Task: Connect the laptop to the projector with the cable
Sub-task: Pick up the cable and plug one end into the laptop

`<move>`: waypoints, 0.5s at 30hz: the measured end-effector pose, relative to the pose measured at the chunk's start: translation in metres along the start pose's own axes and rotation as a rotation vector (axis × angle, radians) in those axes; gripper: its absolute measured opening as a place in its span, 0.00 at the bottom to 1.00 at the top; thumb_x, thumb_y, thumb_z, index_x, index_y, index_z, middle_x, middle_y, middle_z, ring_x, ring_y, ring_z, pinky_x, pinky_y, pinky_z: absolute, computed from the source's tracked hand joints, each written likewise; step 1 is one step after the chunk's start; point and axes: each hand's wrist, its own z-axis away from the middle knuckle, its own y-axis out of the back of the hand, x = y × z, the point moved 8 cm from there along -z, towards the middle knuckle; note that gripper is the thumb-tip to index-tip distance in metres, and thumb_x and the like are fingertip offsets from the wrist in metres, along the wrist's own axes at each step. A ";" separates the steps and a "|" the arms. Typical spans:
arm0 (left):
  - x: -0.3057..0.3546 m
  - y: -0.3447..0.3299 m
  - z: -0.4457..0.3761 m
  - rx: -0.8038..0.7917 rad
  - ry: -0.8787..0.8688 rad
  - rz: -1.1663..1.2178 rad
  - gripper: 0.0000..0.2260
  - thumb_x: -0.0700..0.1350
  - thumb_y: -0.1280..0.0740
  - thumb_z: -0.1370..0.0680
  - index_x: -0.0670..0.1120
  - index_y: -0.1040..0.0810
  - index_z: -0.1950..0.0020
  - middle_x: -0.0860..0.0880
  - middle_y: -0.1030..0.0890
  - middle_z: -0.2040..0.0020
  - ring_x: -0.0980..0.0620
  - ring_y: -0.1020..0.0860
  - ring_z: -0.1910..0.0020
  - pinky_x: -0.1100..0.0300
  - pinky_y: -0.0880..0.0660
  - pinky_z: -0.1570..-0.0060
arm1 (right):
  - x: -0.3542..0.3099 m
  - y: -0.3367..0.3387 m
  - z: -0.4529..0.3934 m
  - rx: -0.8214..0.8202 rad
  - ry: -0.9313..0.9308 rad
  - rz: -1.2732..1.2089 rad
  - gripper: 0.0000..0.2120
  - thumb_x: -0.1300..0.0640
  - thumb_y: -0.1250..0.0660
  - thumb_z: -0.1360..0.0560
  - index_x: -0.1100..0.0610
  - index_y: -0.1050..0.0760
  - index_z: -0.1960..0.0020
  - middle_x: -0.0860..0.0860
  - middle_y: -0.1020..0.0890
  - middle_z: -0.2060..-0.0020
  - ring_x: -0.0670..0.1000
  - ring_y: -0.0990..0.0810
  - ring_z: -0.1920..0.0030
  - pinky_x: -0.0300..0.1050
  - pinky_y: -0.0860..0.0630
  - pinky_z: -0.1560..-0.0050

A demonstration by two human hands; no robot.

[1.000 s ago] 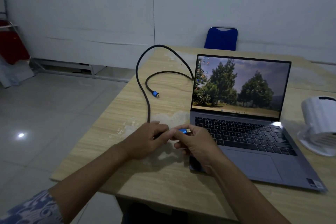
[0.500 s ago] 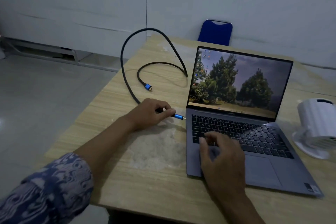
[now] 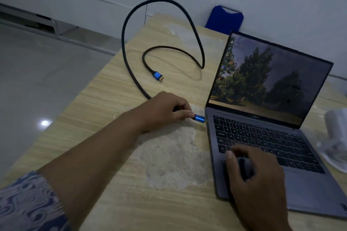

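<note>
Two hands: left hand [image 3: 165, 110] pinches the blue plug [image 3: 199, 118] of the cable [image 3: 131, 73]; right hand [image 3: 257, 178] rests loosely spread on the laptop [image 3: 309, 189], gripping nothing.
Plug: metal tip at the laptop's left edge; whether it is seated cannot be told.
Cable: black, loops up off the table [image 3: 112, 155]; free plug [image 3: 158, 77] lies on the wood, well apart from the laptop.
Writing: key legends and screen icons too blurred to read.
Projector [image 3: 336, 137]: white, blurred, right of the laptop.
Around: blue chair [image 3: 224, 19] behind the table.
</note>
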 end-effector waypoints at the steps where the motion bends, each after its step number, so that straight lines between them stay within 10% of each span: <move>1: 0.000 -0.001 0.001 -0.005 -0.007 -0.018 0.04 0.56 0.31 0.23 0.59 0.17 0.53 0.60 0.17 0.61 0.63 0.21 0.60 0.70 0.27 0.64 | -0.001 0.000 0.000 0.010 0.003 0.010 0.10 0.43 0.38 0.25 0.47 0.23 0.51 0.42 0.23 0.61 0.46 0.27 0.57 0.47 0.30 0.56; 15: 0.009 0.001 0.006 0.076 0.042 -0.108 0.08 0.54 0.28 0.24 0.52 0.13 0.52 0.57 0.15 0.61 0.62 0.20 0.62 0.57 0.20 0.59 | -0.008 -0.007 0.002 -0.044 -0.032 0.080 0.20 0.39 0.38 0.28 0.48 0.20 0.42 0.44 0.19 0.48 0.50 0.25 0.43 0.54 0.28 0.44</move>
